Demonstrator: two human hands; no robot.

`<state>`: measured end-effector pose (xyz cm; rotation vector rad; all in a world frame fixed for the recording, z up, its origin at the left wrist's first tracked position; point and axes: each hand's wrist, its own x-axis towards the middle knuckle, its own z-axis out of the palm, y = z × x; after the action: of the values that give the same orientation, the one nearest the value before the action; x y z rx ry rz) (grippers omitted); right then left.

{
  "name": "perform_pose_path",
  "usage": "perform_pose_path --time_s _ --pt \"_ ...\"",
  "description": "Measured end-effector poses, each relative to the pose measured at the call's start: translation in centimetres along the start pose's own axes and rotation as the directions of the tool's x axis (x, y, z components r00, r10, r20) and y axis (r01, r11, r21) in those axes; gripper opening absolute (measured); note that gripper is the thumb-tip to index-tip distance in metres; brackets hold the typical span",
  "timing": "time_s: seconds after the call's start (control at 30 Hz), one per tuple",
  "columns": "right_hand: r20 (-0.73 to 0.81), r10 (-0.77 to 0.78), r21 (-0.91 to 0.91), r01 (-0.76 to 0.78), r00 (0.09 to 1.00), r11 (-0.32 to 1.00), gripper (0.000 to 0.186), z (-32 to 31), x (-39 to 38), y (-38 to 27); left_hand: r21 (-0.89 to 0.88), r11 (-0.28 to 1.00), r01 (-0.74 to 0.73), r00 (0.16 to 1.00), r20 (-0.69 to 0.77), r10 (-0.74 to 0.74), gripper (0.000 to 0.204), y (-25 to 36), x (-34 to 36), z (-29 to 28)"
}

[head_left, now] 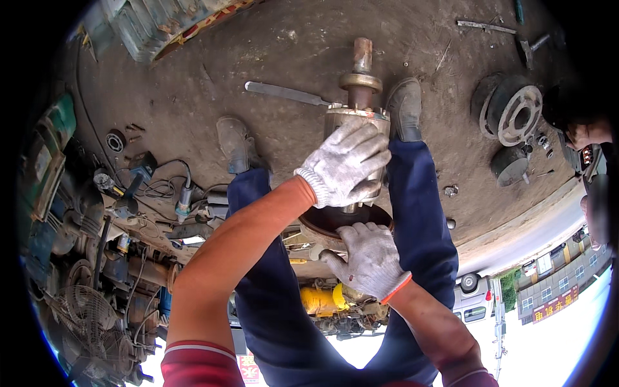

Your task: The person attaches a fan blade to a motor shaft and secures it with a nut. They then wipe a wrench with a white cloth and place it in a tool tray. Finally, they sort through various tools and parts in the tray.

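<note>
A rotor [332, 121], with its shaft [362, 59] pointing away from me, stands between my feet. My left hand [348, 160], in a dirty white knit glove, is laid over its side, with the fingers curving round it and the thumb lower down. Below it is a round rusty end cover [312, 228], hollow side showing, around the near shaft end. My right hand [373, 258], gloved too, hooks its fingers over the cover's near rim, thumb out to the left. A flat metal bar [287, 93] lies with one end against the rotor's far end.
Spoked metal wheels [519, 116] and a dark round part [510, 165] lie to the right, beside another person's hand [590, 133]. At left are a bearing [116, 140], a corded power tool [184, 201], cables and a fan [90, 316]. A ribbed casing [151, 26] sits far left.
</note>
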<state>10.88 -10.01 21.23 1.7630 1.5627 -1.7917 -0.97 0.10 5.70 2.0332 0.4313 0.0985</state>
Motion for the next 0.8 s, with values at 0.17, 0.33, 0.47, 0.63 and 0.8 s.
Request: perform_pose_path --time_s 0.17,0.33,0.47,0.63,0.8 --pt "-0.078 -0.016 0.058 0.021 0.997 0.998 0.052 0.3 -0.2 -0.6 -0.71 -0.026 0.704 0.22 0.253 -0.942 0.086 -9.2 -9.1 1.9" --pt "-0.1 -0.027 0.123 0.04 0.995 0.992 0.052 -0.3 -0.2 -1.3 -0.616 -0.774 0.149 0.396 0.754 -0.524 0.083 -7.3 -5.7 7.6" --pt "-0.121 -0.013 0.132 0.029 0.993 0.991 0.05 -0.6 0.3 -1.4 -0.687 -0.693 0.22 0.325 0.721 -0.612 0.084 -2.5 -1.8 2.0" --pt "-0.107 0.005 0.16 0.012 0.994 0.987 0.05 -0.1 0.3 -0.9 -0.334 0.157 0.929 0.25 0.256 -0.934 0.076 4.8 0.6 -3.3" --pt "-0.079 0.04 0.161 -0.027 0.996 0.987 0.051 -0.4 0.5 -1.4 -0.063 0.984 0.167 0.986 -0.004 -0.168 0.056 1.6 2.3 -2.3"
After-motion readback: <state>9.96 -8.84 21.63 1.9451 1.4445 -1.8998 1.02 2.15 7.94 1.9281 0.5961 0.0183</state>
